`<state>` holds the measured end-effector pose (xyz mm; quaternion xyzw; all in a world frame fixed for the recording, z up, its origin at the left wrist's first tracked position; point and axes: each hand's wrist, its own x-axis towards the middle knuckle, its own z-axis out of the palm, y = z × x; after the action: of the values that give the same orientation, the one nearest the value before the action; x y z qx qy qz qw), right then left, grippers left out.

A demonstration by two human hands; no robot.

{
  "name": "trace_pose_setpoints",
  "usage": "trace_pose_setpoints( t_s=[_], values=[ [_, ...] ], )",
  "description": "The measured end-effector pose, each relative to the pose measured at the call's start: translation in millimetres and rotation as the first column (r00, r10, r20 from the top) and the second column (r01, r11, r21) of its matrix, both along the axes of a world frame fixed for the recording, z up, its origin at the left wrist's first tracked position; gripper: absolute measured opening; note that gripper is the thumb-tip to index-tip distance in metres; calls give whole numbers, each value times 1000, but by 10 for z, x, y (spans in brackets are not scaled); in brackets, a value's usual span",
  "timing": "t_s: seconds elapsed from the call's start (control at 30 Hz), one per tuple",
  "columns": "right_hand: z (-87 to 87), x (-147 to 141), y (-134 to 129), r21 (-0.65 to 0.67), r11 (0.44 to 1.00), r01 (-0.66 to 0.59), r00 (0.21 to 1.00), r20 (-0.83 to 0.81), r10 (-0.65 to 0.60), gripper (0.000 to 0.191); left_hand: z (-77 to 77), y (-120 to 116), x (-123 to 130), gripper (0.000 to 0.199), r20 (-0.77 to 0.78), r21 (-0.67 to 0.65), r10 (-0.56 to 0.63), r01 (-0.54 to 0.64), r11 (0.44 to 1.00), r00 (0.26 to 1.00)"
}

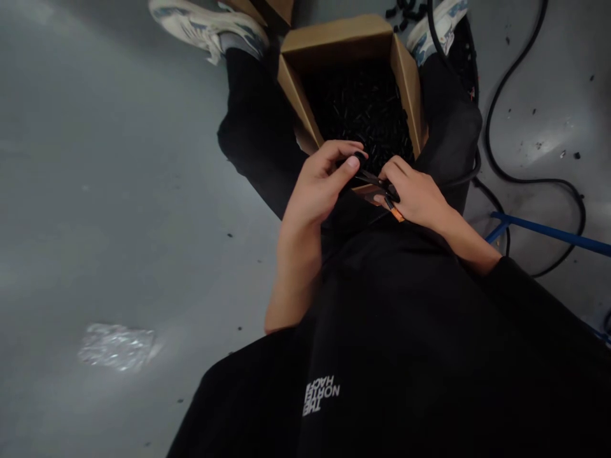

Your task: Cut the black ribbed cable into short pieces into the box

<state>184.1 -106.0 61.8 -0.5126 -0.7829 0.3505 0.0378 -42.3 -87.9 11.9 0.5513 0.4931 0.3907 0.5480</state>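
Note:
An open cardboard box [337, 35] stands between my legs, filled with many small black plastic parts [358, 108]. Just above its near edge, my left hand [317, 181] pinches a small black part [359, 159] between thumb and fingers. My right hand [410, 197] grips a thin black item with an orange end [394, 208]. The two hands nearly meet over a flat brownish piece [367, 194]. My fingers partly hide these small items, so I cannot tell exactly what they are.
My black trousers [258, 121] and white sneakers [205, 25] flank the box on a grey floor [119, 191]. Black cables [515, 140] curve across the floor at right, near a blue metal bar [548, 234]. Small black bits lie scattered about.

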Motion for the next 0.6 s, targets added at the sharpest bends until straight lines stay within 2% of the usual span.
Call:
trace_pose_setpoints(
  t_s=[0.1, 0.17, 0.27, 0.33, 0.43, 0.6],
  values=[
    [-99, -1, 5, -39, 996, 75, 994, -78, -78, 27, 61, -4, -34, 42, -43, 50, 30, -28, 998, 999],
    [-185, 3, -4, -66, 987, 149, 971, -180, -159, 31, 116, -6, -79, 42, -142, 71, 51, -41, 997, 989],
    [-291, 0, -24, -101, 964, 244, 919, -292, -263, 42, 187, -18, -111, 36, -293, 39, 12, -1, 999, 956],
    [-326, 0, -24, -118, 958, 260, 905, -317, -285, 47, 206, -28, -90, 31, -343, 28, 3, 7, 1000, 939],
    [-334, 23, 25, -86, 973, 215, 911, -341, -232, 51, 170, -28, -33, 33, -302, 28, -20, 29, 999, 953],
    [-304, 91, 160, -48, 995, 87, 930, -354, -98, 58, 44, 23, -75, 51, -88, -53, -165, 161, 986, 982]
  ],
)
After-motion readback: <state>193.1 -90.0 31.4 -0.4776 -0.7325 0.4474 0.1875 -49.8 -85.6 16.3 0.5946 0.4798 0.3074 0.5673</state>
